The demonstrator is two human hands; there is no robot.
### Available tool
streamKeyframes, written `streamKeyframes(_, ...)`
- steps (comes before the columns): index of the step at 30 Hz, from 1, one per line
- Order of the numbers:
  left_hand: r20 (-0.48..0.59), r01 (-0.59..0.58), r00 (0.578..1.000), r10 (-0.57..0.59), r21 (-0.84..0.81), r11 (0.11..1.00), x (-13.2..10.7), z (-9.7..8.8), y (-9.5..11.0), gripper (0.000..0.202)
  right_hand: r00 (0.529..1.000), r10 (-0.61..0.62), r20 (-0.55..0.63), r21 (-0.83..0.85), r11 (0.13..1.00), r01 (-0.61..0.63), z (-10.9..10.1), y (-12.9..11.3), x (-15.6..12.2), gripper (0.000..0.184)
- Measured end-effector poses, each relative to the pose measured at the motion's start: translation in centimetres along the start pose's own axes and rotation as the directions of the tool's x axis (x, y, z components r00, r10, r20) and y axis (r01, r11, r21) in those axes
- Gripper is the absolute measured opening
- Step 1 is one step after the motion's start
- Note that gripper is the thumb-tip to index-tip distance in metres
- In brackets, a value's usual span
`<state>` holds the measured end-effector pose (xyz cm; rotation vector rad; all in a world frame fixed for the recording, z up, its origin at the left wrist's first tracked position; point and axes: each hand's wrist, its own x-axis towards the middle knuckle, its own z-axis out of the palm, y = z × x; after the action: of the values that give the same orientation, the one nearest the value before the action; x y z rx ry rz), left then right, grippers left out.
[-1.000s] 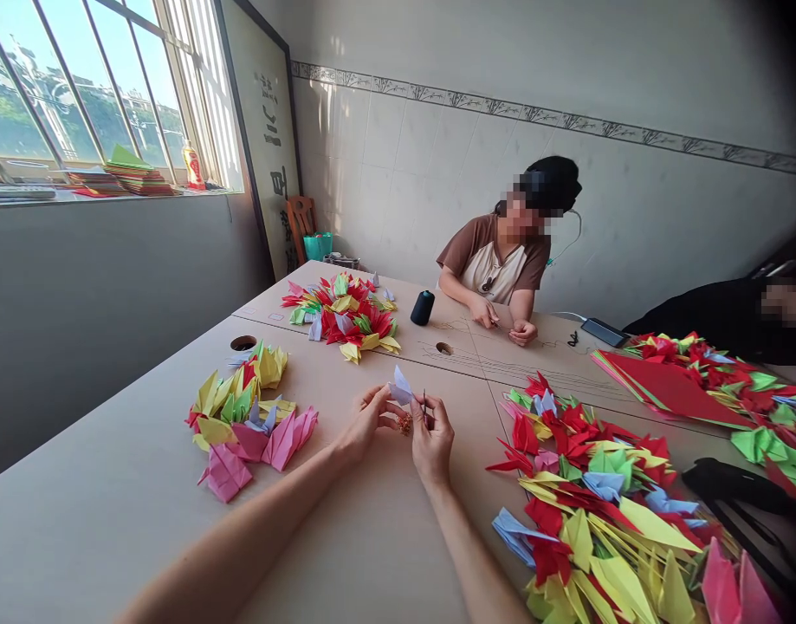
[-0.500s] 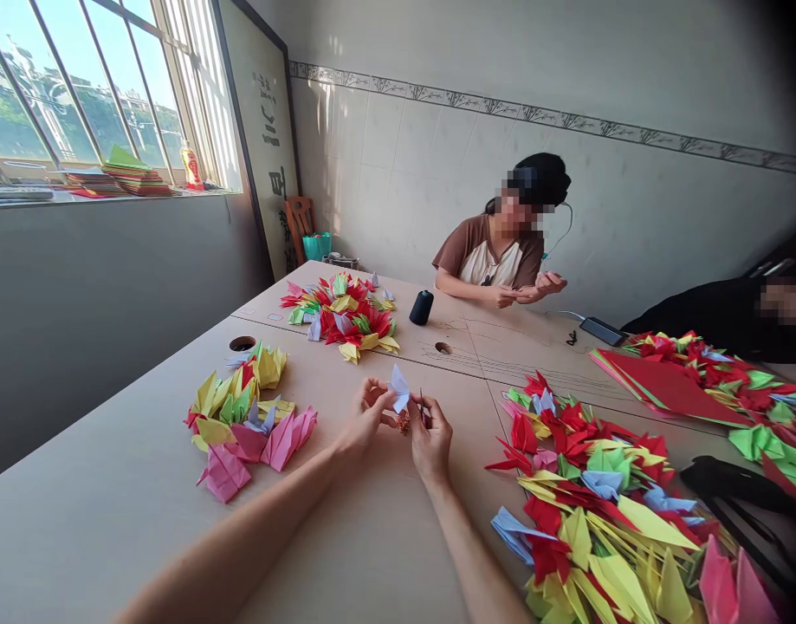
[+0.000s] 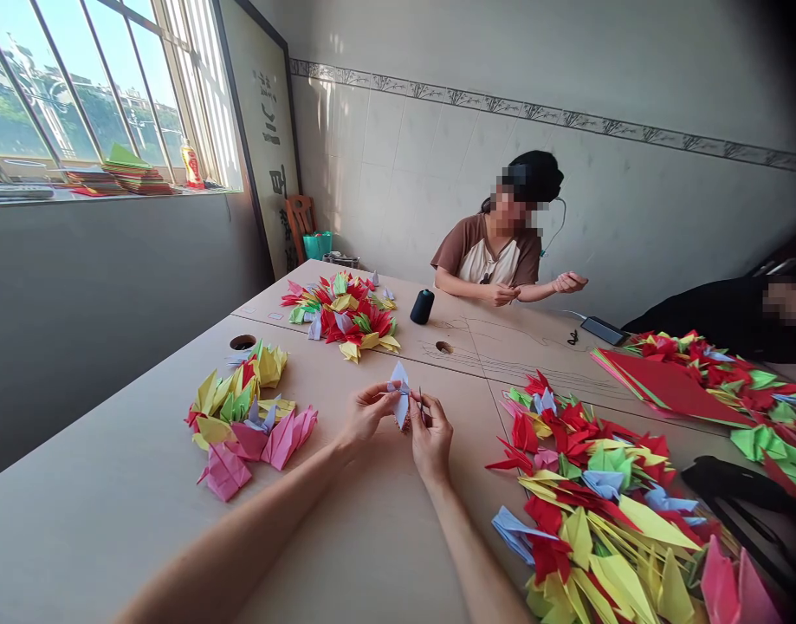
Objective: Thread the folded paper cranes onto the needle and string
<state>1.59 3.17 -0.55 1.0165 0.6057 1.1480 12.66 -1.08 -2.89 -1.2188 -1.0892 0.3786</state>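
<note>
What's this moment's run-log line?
left hand: pinching pale folded paper | right hand: holding thin dark item | ahead: dark spool

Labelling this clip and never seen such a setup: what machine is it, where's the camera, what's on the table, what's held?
No machine: someone works bare-handed. The only camera is worn on their head, looking forward and down. The left hand's grip pinches a pale folded paper; the right hand's grip, close by, holds a thin dark thing, too small to name. On the table lie piles of colourful folded paper and some flat sheets; a dark spool stands further back. A co-worker sits opposite.
</note>
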Motion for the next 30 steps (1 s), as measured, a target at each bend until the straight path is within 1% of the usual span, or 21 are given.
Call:
streamKeyframes(2, -0.06, -0.019, 0.998, 0.02, 0.019, 1.0, 0.1, -0.2, -0.1, 0.035, 0.999, -0.01, -0.031, -0.029, 1.0, 0.009, 0.0, -0.1, -0.1, 0.032)
streamKeyframes(4, -0.092, -0.052, 0.994, 0.056, 0.047, 0.998, 0.2, -0.3, -0.2, 0.034, 1.0, -0.008, -0.027, -0.045, 0.999, 0.007, 0.0, -0.2, -0.2, 0.034)
streamKeyframes(6, -0.099, -0.091, 0.99, 0.097, 0.063, 0.994, 0.3, -0.4, -0.3, 0.031, 1.0, -0.018, 0.011, -0.066, 0.998, 0.018, 0.0, -0.3, -0.4, 0.034)
streamKeyframes(8, -0.095, -0.109, 0.989, 0.115, 0.062, 0.992, 0.4, -0.5, -0.4, 0.029, 0.996, -0.061, 0.065, -0.128, 0.989, 0.069, 0.0, -0.4, -0.6, 0.029)
streamKeyframes(11, -0.086, -0.097, 0.991, 0.102, 0.057, 0.994, 0.5, -0.6, -0.6, 0.03, 0.98, -0.151, 0.126, -0.238, 0.955, 0.178, 0.0, -0.4, -0.7, 0.022)
streamKeyframes(14, -0.082, -0.102, 0.991, 0.107, 0.063, 0.993, 0.6, -0.7, -0.8, 0.031, 0.971, -0.194, 0.141, -0.275, 0.934, 0.227, -0.1, -0.3, -0.6, 0.022)
streamKeyframes(18, -0.058, -0.146, 0.987, 0.152, 0.1, 0.984, 0.7, -0.8, -1.1, 0.029, 0.969, -0.203, 0.141, -0.292, 0.926, 0.237, -0.1, 0.0, -0.5, 0.022)
streamKeyframes(22, -0.034, -0.22, 0.973, 0.228, 0.162, 0.962, 0.7, -0.9, -1.3, 0.024, 0.967, -0.2, 0.156, -0.302, 0.923, 0.239, -0.2, 0.2, -0.5, 0.022)
streamKeyframes(27, -0.025, -0.27, 0.958, 0.285, 0.249, 0.93, 0.7, -1.0, -1.6, 0.023, 0.972, -0.179, 0.153, -0.312, 0.924, 0.22, -0.2, 0.3, -0.5, 0.023)
streamKeyframes(30, 0.012, -0.311, 0.947, 0.32, 0.278, 0.909, 0.8, -1.0, -1.8, 0.021, 0.976, -0.166, 0.141, -0.333, 0.921, 0.205, -0.2, 0.4, -0.4, 0.025)
